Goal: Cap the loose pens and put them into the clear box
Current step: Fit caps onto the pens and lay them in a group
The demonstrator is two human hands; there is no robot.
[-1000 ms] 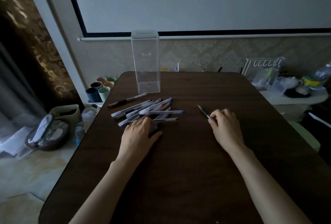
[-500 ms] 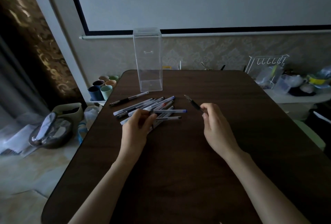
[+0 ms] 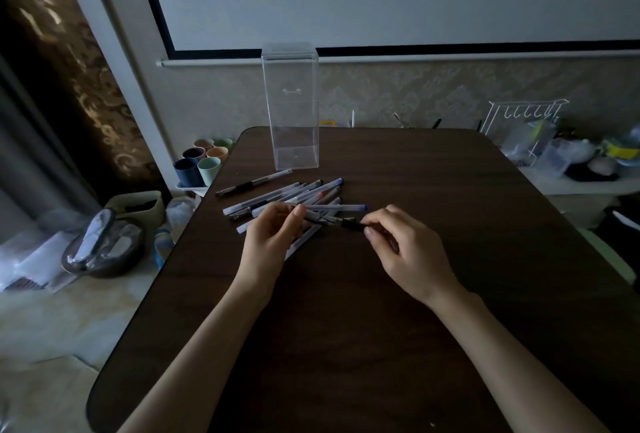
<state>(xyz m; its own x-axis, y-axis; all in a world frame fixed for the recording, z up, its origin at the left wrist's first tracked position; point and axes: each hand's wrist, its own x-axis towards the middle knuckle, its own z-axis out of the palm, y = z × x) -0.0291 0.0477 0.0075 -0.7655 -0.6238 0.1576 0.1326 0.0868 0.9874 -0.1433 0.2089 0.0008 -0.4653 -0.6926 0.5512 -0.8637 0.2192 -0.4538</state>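
A tall clear box [image 3: 291, 127] stands upright at the far left of the dark wooden table [image 3: 346, 311]. In front of it lies a pile of several pale pens [image 3: 291, 192], and one pen with a black grip [image 3: 252, 183] lies apart on the left. My right hand [image 3: 405, 245] pinches a dark pen [image 3: 349, 224] by its end and points it to the left. My left hand [image 3: 273, 235] hovers over the near side of the pile and pinches a small pale piece [image 3: 311, 216], seemingly a cap, against the dark pen's tip. Dim light hides the join.
Several coloured cups [image 3: 204, 162] sit on a low stand off the table's left edge, above a bag [image 3: 104, 245] on the floor. A white wire rack [image 3: 519, 121] and clutter fill a shelf to the right. A wall rises behind the table.
My right hand lifted the dark pen off the table and swung it left. My left hand took a small piece from the pile and brought it to the pen's tip.
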